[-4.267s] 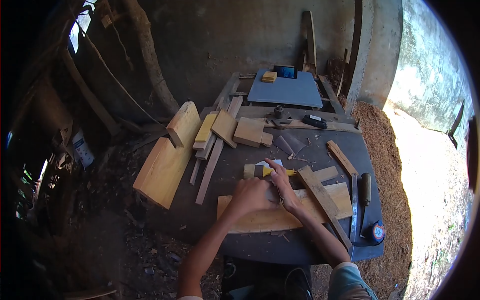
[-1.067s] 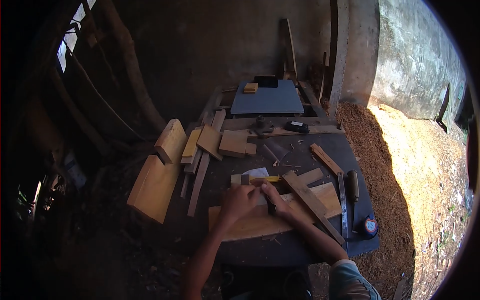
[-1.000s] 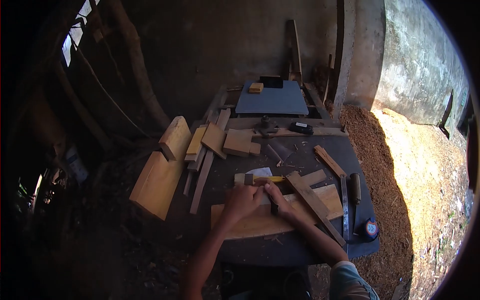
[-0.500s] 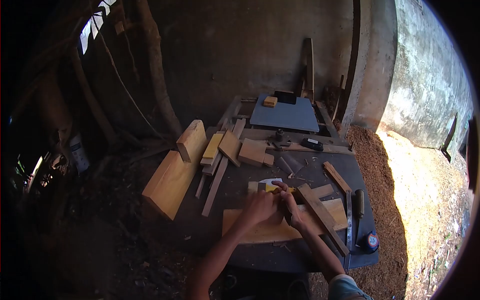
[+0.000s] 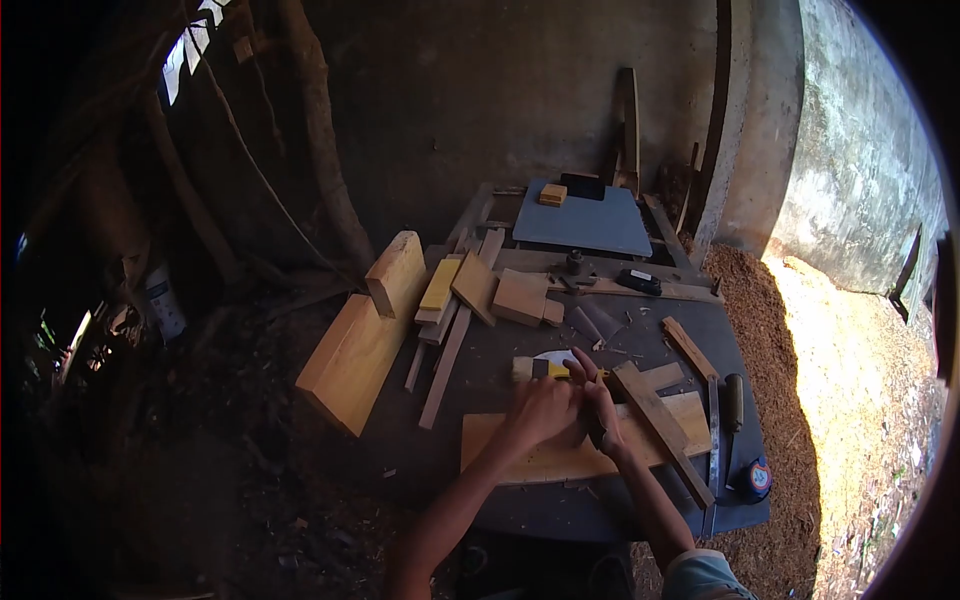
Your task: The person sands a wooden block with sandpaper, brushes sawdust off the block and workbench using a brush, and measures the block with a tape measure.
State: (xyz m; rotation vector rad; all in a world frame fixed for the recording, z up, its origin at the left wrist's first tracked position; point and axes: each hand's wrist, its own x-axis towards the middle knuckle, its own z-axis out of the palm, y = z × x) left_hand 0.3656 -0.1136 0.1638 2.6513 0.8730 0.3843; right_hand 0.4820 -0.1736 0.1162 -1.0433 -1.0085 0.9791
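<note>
My left hand [image 5: 545, 408] is closed, knuckles up, over the curved light board [image 5: 510, 448]. Between the hands shows a brownish patch, too small to make out. My right hand [image 5: 598, 402] touches the left one, with its upper fingers stretched out and apart. Just beyond the hands lies a yellow-handled brush [image 5: 560, 370] with pale bristles, partly covering a white piece [image 5: 555, 356]. A dark wooden strip [image 5: 660, 430] lies slantwise across the board's right part, and a short light strip [image 5: 664, 377] shows behind it.
Two thick boards [image 5: 350, 365] stand at the left beside stacked wood pieces [image 5: 440, 285]. At the right lie a metal ruler [image 5: 713, 430], a handled tool [image 5: 735, 403] and a tape measure [image 5: 758, 480]. A blue-grey board [image 5: 585, 222] is at the back; shavings [image 5: 770, 390] cover the floor.
The view has shifted, so the table sits lower and further right than one second ago. The right hand's upper fingers, bent then, are now raised and stretched. The brush stays beyond the hands.
</note>
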